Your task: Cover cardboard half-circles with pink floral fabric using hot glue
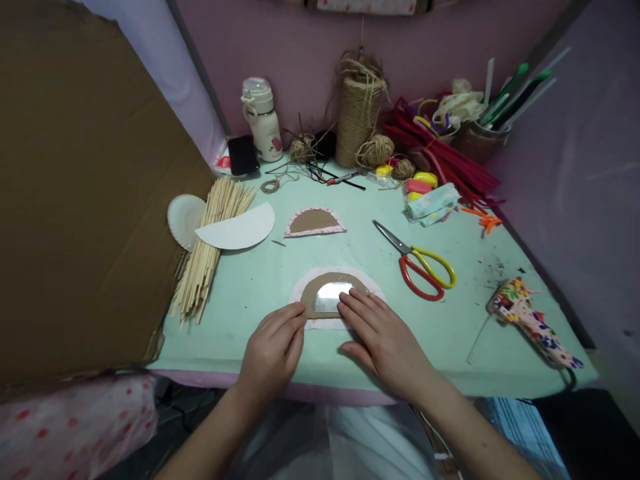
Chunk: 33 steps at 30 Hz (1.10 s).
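- My left hand [274,343] had its fingers bunched, their tips at the near left corner of a brown cardboard half-circle [311,293]; I cannot tell whether they pinched the edge or only pressed it.
- My right hand [383,330] lay flat on the other side of that cardboard half-circle, fingers side by side and thumb held apart, nearer to me.
- Between my two hands, a shiny piece [330,298] sat in the middle of the cardboard, partly under my right fingertips.
- A pale sheet [325,325] was underneath the cardboard, showing around its curve and along the straight edge nearest me.
- Just beyond my hands was a smaller half-circle [315,220] with a spotted pink border.
- Past my left hand, a white half-circle [237,230] rested across a bundle of sticks [213,247].
- To the right of my right hand and a little farther off, scissors [407,251] with one red and one yellow handle lay spread.
- Well to the right of that hand was a glue gun [530,320] in a flowery cover.
- Far beyond both hands stood a bottle [265,127] and a roll of twine [357,120].
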### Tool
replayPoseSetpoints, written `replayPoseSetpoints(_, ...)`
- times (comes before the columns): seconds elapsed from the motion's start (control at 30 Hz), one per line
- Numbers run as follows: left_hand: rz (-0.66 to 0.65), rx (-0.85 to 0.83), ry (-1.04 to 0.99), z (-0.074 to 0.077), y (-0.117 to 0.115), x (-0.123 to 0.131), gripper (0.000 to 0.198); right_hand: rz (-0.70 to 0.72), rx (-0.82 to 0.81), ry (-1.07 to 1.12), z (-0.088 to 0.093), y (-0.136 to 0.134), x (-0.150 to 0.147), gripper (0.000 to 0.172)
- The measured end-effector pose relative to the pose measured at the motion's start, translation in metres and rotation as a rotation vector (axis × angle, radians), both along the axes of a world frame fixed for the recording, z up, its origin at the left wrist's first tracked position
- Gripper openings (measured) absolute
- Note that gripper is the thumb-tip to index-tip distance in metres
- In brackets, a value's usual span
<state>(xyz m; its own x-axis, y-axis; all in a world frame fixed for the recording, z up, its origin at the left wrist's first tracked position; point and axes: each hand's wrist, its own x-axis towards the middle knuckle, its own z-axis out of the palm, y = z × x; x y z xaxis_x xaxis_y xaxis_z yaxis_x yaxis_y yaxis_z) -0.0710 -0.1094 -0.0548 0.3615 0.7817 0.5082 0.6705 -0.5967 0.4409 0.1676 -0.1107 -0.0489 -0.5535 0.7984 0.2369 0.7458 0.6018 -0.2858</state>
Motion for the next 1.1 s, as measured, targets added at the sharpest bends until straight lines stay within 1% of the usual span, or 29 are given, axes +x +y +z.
replayPoseSetpoints(0.17, -0.006, 0.004, -0.002, -0.001, -0.001, 0.002, 0.023, 0.009, 0.000, 0.019, -0.001, 0.002, -0.003, 0.055)
replayPoseSetpoints(0.37, -0.001, -0.020, -0.004, -0.004, 0.000, -0.003, 0.022, -0.001, -0.033, 0.041, -0.001, 0.003, -0.004, 0.054)
replayPoseSetpoints(0.43, -0.001, -0.024, -0.006, -0.003, -0.001, -0.003, 0.023, -0.004, -0.033, 0.049, -0.001, 0.003, -0.005, 0.054)
replayPoseSetpoints(0.5, 0.015, -0.010, 0.001, 0.001, -0.004, 0.002, 0.023, -0.002, -0.029, 0.055, -0.002, 0.003, -0.005, 0.054)
replayPoseSetpoints(0.57, 0.046, 0.016, 0.041, 0.006, -0.010, 0.014, 0.023, 0.002, -0.024, 0.061, -0.004, 0.002, -0.004, 0.055)
replayPoseSetpoints(0.6, 0.041, 0.021, 0.074, 0.008, -0.013, 0.022, 0.025, 0.003, -0.022, 0.065, -0.005, 0.002, -0.004, 0.055)
replayPoseSetpoints(0.67, -0.030, -0.001, 0.152, 0.010, -0.019, 0.039, 0.032, 0.002, -0.022, 0.076, -0.006, 0.002, -0.004, 0.055)
replayPoseSetpoints(0.7, -0.046, -0.026, 0.191, 0.010, -0.021, 0.046, 0.038, -0.002, -0.024, 0.082, -0.007, 0.002, -0.004, 0.054)
replayPoseSetpoints(0.8, -0.052, -0.082, 0.247, 0.007, -0.023, 0.060, 0.050, -0.013, -0.037, 0.090, -0.007, 0.002, -0.004, 0.049)
replayPoseSetpoints(0.93, -0.029, -0.105, 0.241, 0.003, -0.022, 0.061, 0.052, -0.006, -0.038, 0.097, -0.008, 0.003, -0.004, 0.048)
replayPoseSetpoints(1.1, -0.041, -0.102, 0.238, 0.002, -0.021, 0.058, 0.051, 0.005, -0.040, 0.114, -0.009, 0.003, -0.003, 0.050)
